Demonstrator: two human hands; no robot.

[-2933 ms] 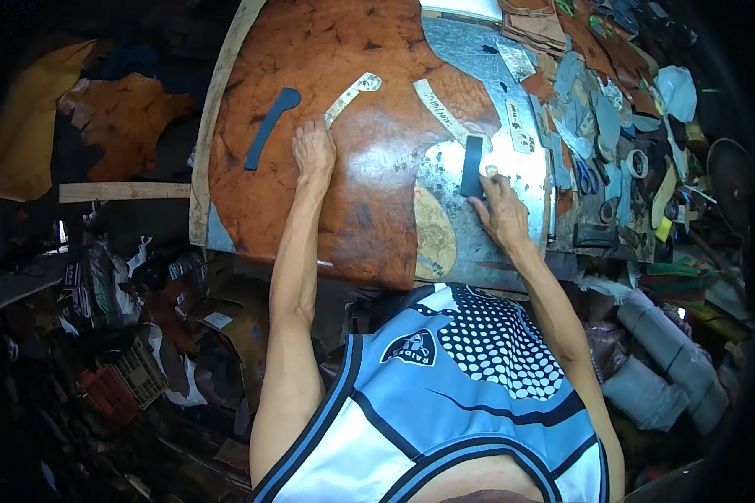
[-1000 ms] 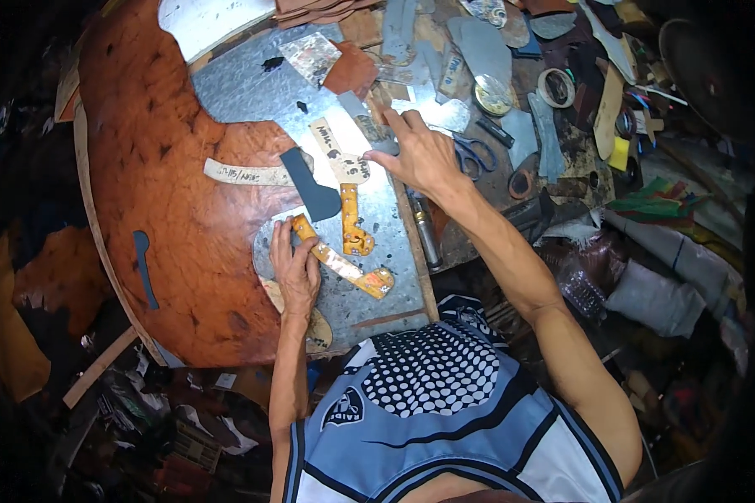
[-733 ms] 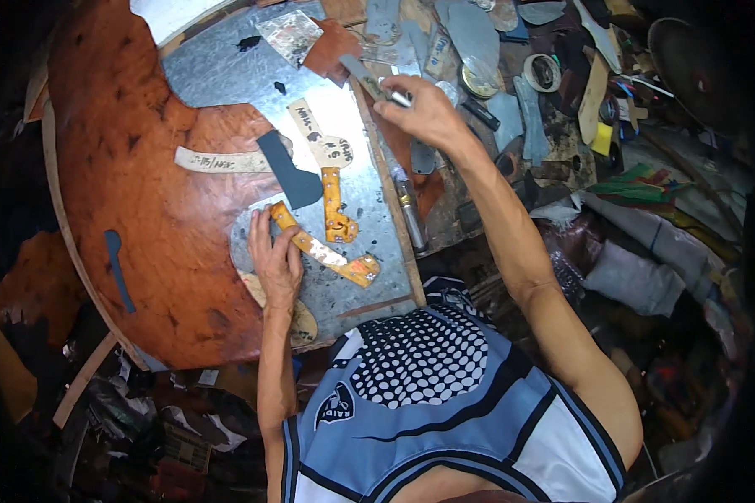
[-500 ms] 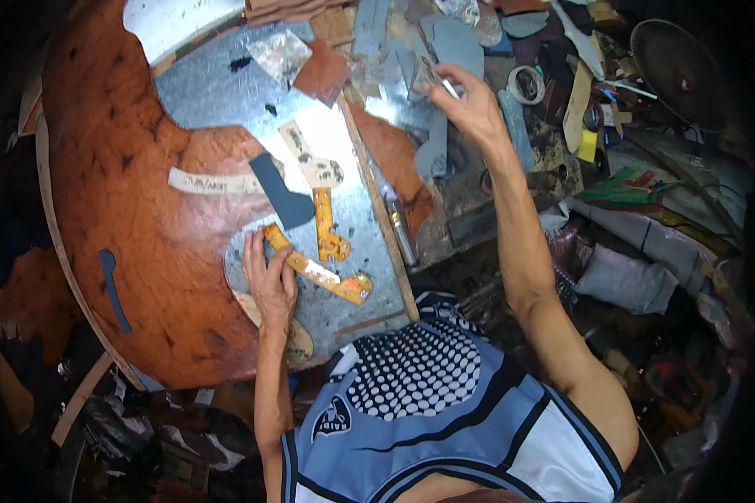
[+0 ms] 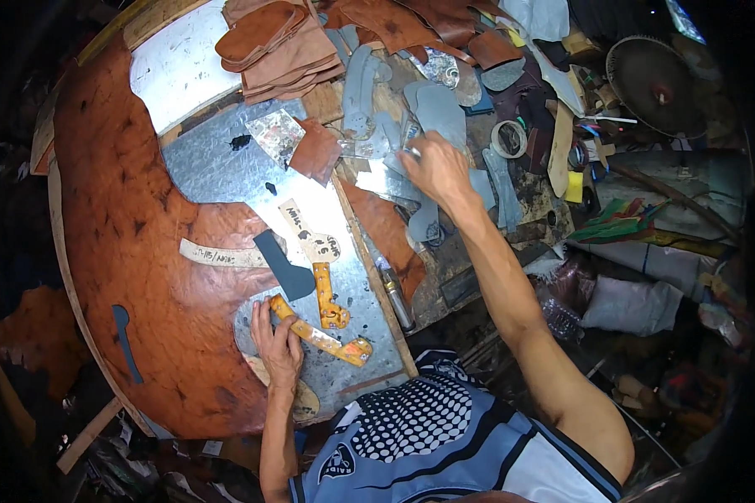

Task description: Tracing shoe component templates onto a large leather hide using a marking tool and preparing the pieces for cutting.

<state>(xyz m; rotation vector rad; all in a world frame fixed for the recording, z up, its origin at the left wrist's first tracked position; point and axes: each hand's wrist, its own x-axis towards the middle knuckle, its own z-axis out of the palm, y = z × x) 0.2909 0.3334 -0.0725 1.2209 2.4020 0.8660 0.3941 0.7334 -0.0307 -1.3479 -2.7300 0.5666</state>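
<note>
My left hand (image 5: 278, 344) lies with fingers stretched out on the metal sheet, its fingertips touching the upper end of a curved yellow-orange template (image 5: 320, 337) dotted with metal studs. A shorter yellow template (image 5: 325, 289) of similar make lies just beyond. Past them are a dark grey hooked piece (image 5: 283, 267) and two beige pattern pieces, one long and curved (image 5: 218, 254), one hooked (image 5: 304, 230). My right hand (image 5: 440, 172) is closed above the grey cut pieces at the far right of the board, with a thin whitish stick showing at its fingertips. Its inner fingers are partly hidden.
A large brown hide (image 5: 126, 251) covers the board's left side. Stacked brown leather pieces (image 5: 285, 50) lie at the back. A tape roll (image 5: 509, 139), grey pieces (image 5: 440, 113) and a metal-ended tool (image 5: 397, 302) lie right. A round toothed disc (image 5: 658, 88) stands far right.
The view has shifted, so the board sits lower in the picture. My right hand has moved slightly left and nearer over the grey pieces. My left hand stays by the curved yellow template.
</note>
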